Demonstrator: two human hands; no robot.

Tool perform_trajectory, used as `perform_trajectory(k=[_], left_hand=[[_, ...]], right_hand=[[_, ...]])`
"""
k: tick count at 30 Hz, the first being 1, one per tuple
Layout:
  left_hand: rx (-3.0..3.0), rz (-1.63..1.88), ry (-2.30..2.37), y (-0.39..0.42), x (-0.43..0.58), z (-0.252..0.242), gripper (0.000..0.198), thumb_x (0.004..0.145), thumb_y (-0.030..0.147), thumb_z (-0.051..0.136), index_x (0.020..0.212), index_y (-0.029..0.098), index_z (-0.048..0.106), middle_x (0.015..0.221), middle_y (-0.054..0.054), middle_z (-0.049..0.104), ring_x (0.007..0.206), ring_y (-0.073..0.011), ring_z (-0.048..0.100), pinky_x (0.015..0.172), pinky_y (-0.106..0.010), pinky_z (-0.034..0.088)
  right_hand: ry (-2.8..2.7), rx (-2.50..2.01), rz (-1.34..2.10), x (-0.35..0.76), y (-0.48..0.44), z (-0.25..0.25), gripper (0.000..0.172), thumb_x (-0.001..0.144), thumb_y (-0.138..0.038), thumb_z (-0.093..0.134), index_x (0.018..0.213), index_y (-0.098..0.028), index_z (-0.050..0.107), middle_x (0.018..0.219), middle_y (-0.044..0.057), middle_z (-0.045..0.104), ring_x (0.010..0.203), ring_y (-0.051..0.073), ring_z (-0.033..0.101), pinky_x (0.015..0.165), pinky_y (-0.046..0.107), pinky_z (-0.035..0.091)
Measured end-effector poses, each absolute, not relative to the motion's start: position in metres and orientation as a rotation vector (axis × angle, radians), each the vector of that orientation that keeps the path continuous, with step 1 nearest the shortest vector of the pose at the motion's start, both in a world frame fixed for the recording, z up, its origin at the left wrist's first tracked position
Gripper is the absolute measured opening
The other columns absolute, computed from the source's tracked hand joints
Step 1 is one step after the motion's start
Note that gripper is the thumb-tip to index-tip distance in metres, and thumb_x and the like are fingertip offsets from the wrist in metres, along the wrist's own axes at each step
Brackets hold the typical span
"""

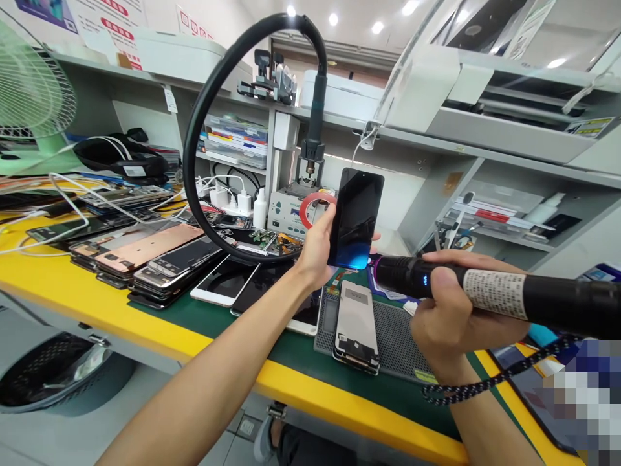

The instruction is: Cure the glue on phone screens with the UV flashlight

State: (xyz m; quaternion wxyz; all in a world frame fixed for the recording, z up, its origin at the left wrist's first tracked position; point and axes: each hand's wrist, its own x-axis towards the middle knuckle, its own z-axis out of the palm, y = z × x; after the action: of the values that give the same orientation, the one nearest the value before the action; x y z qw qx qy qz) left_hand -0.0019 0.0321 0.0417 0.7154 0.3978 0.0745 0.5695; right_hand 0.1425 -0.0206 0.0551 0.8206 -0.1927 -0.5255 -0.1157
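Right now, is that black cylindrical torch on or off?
On. The black cylindrical torch in the right hand glows violet at its tip and casts blue light on the dark glass phone panel in the left hand.

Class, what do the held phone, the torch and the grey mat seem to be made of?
The phone: probably glass, glossy black, mirror-like with a blue sheen at its lower edge. The torch: likely metal, matt black, dull highlights, with a paper label wrapped round. The mat: seems rubber or silicone, matt grey, fine dotted texture.
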Motion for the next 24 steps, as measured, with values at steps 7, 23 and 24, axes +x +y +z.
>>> perform_trajectory(k=[7,23,24], left_hand=[[0.877,1.270,0.145,0.032,-0.001,0.040,0.053,0.100,0.052,0.045,0.127,0.013,0.068,0.100,-0.015,0.078,0.088,-0.0284,0.075,0.082,-0.040,0.060],[0.933,1.264,0.088,0.023,-0.002,0.050,0.060,0.102,0.054,0.034,0.118,0.009,0.071,0.108,-0.019,0.076,0.093,-0.0324,0.075,0.086,-0.045,0.058],[0.932,1.260,0.086,0.022,-0.002,0.051,0.060,0.102,0.054,0.034,0.119,0.009,0.070,0.107,-0.019,0.076,0.092,-0.0319,0.075,0.086,-0.045,0.058]], right_hand=[[-1.129,-0.420,-0.219,0.142,-0.021,0.054,0.010,0.073,-0.024,0.068,0.076,-0.020,0.059,0.076,0.001,0.066,0.066,0.018,0.063,0.072,0.040,0.054],[-1.117,-0.390,-0.246,0.141,-0.026,0.061,0.005,0.072,-0.023,0.066,0.073,-0.018,0.065,0.072,0.002,0.064,0.061,0.018,0.060,0.065,0.037,0.050],[-1.125,-0.389,-0.241,0.141,-0.028,0.062,0.005,0.073,-0.023,0.066,0.074,-0.018,0.065,0.072,0.002,0.063,0.062,0.018,0.061,0.065,0.037,0.050]])
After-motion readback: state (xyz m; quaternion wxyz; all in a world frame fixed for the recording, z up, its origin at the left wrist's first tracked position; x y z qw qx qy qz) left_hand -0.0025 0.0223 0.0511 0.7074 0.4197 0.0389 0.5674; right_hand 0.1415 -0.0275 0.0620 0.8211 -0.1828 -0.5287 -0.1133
